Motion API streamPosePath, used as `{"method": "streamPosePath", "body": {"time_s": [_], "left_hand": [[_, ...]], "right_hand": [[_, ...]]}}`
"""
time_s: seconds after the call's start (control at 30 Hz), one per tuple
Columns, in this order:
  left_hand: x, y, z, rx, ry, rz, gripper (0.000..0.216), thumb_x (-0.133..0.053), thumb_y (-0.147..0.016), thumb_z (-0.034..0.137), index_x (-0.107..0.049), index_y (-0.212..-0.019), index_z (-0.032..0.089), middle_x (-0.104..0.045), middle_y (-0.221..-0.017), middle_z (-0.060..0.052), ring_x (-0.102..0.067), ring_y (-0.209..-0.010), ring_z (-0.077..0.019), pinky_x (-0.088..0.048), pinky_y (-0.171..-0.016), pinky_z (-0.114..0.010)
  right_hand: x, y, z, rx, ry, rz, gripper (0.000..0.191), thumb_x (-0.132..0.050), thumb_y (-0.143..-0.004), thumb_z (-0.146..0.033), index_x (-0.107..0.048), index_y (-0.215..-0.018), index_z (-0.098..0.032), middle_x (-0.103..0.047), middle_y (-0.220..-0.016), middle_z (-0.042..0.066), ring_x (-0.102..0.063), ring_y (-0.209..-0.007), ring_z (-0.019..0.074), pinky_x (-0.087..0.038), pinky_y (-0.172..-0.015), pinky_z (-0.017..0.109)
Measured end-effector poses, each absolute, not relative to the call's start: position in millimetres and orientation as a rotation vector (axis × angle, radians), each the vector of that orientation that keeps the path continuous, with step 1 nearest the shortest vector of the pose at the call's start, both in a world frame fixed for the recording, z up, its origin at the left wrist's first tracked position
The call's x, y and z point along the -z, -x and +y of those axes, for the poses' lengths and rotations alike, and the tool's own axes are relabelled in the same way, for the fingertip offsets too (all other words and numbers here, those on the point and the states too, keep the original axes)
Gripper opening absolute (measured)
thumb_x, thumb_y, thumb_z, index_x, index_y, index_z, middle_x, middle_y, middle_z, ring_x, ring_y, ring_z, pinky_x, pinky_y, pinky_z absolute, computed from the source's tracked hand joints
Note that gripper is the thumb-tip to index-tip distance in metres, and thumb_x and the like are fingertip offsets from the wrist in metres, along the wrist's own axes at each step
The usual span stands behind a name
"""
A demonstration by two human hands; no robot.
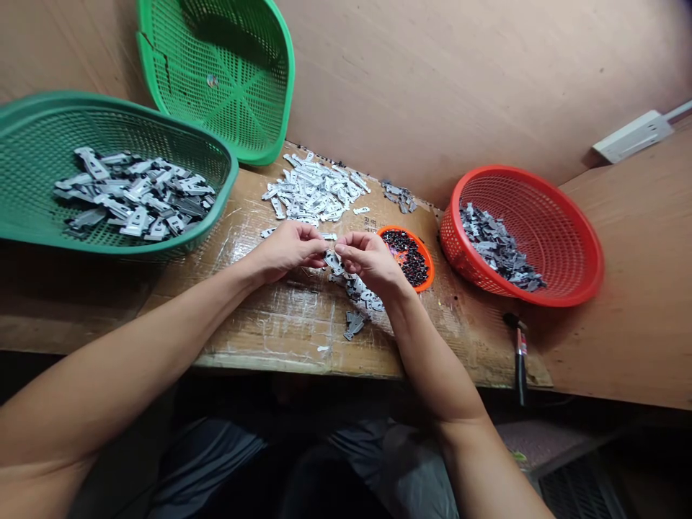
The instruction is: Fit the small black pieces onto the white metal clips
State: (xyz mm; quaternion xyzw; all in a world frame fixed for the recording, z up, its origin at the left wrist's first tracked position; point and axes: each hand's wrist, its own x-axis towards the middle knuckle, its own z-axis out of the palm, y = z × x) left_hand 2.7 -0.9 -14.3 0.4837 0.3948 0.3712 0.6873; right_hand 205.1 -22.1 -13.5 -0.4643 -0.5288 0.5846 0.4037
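Note:
My left hand and my right hand meet over the middle of the cardboard-covered table, both with fingers pinched. Between their fingertips is a small light-grey flat part, partly covered by the fingers. My left fingers close on its one side; what my right fingertips pinch is too small to make out. Beneath and beside my right hand lies a heap of similar white-and-grey parts. An orange dish of tiny dark pieces sits just right of my right hand. Loose dark-grey parts lie nearer the table edge.
A pile of white flat parts lies farther back. At left, a dark green basket holds assembled-looking pieces; a bright green basket leans behind it. The red basket at right holds grey parts. A black-handled brush lies by the front edge.

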Motion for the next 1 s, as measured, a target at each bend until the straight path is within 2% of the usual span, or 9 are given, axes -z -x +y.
{"method": "streamPosePath", "body": {"time_s": [0.27,0.5,0.6,0.7,0.8,0.87,1.0], "left_hand": [[14,-3,-1,-0.806,-1.040,0.864,0.019,-0.082,-0.084,0.009,-0.070,-0.070,0.015,-0.068,-0.073,-0.001,-0.068,-0.062,-0.0099,-0.061,-0.069,-0.024],[14,-3,0,-0.790,-1.030,0.888,0.022,-0.088,-0.080,0.011,-0.069,-0.070,0.016,-0.069,-0.073,-0.002,-0.067,-0.061,-0.0101,-0.061,-0.068,-0.025],[13,2,6,-0.822,-1.027,0.968,0.024,-0.084,-0.082,0.007,-0.067,-0.068,0.017,-0.064,-0.069,0.000,-0.066,-0.061,-0.0111,-0.061,-0.069,-0.027],[9,11,15,-0.886,-1.020,1.040,0.027,-0.083,-0.082,0.005,-0.065,-0.066,0.017,-0.062,-0.069,-0.001,-0.065,-0.061,-0.0110,-0.061,-0.071,-0.029],[6,19,21,-0.941,-1.008,1.070,0.028,-0.084,-0.082,0.006,-0.065,-0.066,0.017,-0.062,-0.071,-0.001,-0.065,-0.062,-0.0112,-0.062,-0.073,-0.031],[5,21,22,-0.952,-1.009,1.072,0.028,-0.084,-0.082,0.006,-0.064,-0.066,0.018,-0.061,-0.072,-0.001,-0.065,-0.064,-0.0117,-0.062,-0.074,-0.032],[7,21,21,-0.946,-1.018,1.055,0.030,-0.083,-0.081,0.006,-0.062,-0.064,0.018,-0.060,-0.071,0.000,-0.065,-0.064,-0.0118,-0.063,-0.076,-0.034]], "right_hand": [[21,-199,-19,-1.500,1.232,-1.244,0.052,-0.104,-0.059,-0.056,-0.075,-0.078,-0.017,-0.066,-0.067,-0.002,-0.045,-0.051,0.0065,-0.031,-0.046,0.023],[29,-205,-15,-1.459,1.270,-1.334,0.048,-0.097,-0.070,-0.058,-0.074,-0.083,-0.018,-0.063,-0.067,-0.003,-0.045,-0.053,0.0085,-0.033,-0.049,0.024],[32,-211,-7,-1.125,1.344,-1.500,0.035,-0.087,-0.086,-0.052,-0.075,-0.093,-0.020,-0.064,-0.072,-0.002,-0.050,-0.061,0.0123,-0.042,-0.059,0.028],[39,-213,7,-0.622,1.379,-1.816,0.010,-0.073,-0.100,-0.031,-0.077,-0.103,-0.022,-0.073,-0.096,0.005,-0.061,-0.081,0.0184,-0.050,-0.083,0.036],[47,-212,18,-0.378,1.361,-2.163,0.012,-0.067,-0.103,-0.018,-0.077,-0.107,-0.021,-0.074,-0.116,0.011,-0.064,-0.105,0.0250,-0.048,-0.102,0.043],[51,-213,20,-0.304,1.389,-2.295,0.011,-0.065,-0.104,-0.018,-0.076,-0.101,-0.020,-0.073,-0.112,0.013,-0.063,-0.107,0.0272,-0.048,-0.102,0.043],[53,-222,19,-0.228,1.503,-2.274,0.022,-0.058,-0.107,-0.019,-0.069,-0.088,-0.020,-0.067,-0.099,0.011,-0.059,-0.093,0.0255,-0.048,-0.088,0.041]]}}
